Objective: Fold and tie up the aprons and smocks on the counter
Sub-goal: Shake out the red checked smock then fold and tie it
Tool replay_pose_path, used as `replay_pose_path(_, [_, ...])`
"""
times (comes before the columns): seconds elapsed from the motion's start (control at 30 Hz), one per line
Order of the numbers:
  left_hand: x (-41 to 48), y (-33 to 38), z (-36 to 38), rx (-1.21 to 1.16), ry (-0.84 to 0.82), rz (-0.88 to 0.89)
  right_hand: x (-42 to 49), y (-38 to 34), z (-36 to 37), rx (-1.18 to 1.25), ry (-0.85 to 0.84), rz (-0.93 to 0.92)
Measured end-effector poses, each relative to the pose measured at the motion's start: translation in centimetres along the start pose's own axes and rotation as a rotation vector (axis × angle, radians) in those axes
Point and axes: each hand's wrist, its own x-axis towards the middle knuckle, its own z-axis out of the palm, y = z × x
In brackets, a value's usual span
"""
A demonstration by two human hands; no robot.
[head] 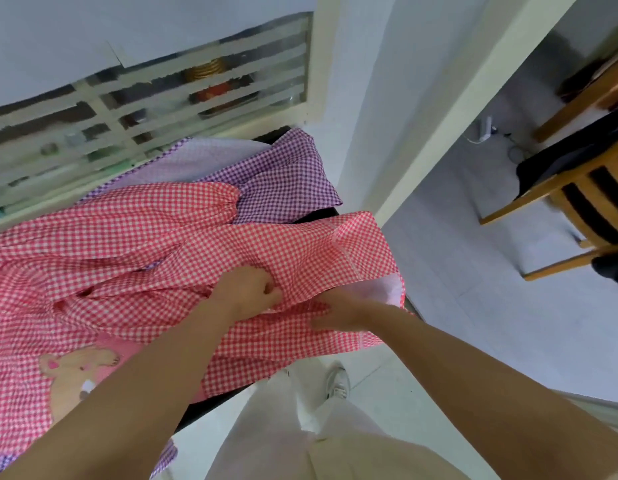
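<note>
- The red checked smock lies rumpled over the dark counter, from the left edge of the frame to right of centre. Its loose creases could get folded in if it is not smoothed first.
- The bear patch, lower left, sits under the left forearm. I judge that dragging the arm across could bunch that part.
- The left hand, at centre, has its fingers curled into a gather of the smock. A hard pull from here could drag the whole garment crooked.
- The right hand, just right of it, lays fairly straight fingers on the cloth. A fold hides the thumb, so I cannot tell whether it pinches.
- The smock's right flap, right of centre, reaches past the counter's end. If both hands let go, its weight might slide the cloth to the floor.
- The purple checked garment, above centre, touches the red one. It could be caught and tugged along.
- Counted: one red smock, one purple garment and one bear patch.
- One purple checked scrap shows at the bottom left. I cannot tell whether it is part of the same garment or a third.
- Also counted: two hands, one shoe and one wooden chair at the right.
</note>
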Motion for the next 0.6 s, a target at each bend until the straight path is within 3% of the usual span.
replay_pose_path(0.13, [1.1, 2.3, -1.9, -0.080, 0.544, 0.102, -1.2, 0.8, 0.1, 0.082, 0.130, -0.016])
replay_pose_path(0.2, [2.3, 2.8, -2.6, -0.105, 0.616, 0.046, -1.4, 1.0, 0.2, 0.100, 0.158, 0.008])
replay_pose_path(0.33, [4.1, 2.2, -3.1, -0.081, 0.453, -0.126, -1.5, 1.2, -0.4, 0.125, 0.254, -0.055])
replay_pose_path(0.5, [5.1, 1.2, -3.3, 0.017, 0.109, -0.280, -0.7, 1.9, -1.9, 0.279, 0.655, -0.010])
replay_pose_path(0.57, [5.6, 0.7, -3.3, 0.016, 0.083, -0.244, 0.0, 2.2, -2.5, 0.282, 0.638, 0.066])
replay_pose_path(0.6, [5.7, 0.6, -3.4, 0.014, 0.107, -0.235, 0.2, 2.5, -2.8, 0.230, 0.515, 0.114])
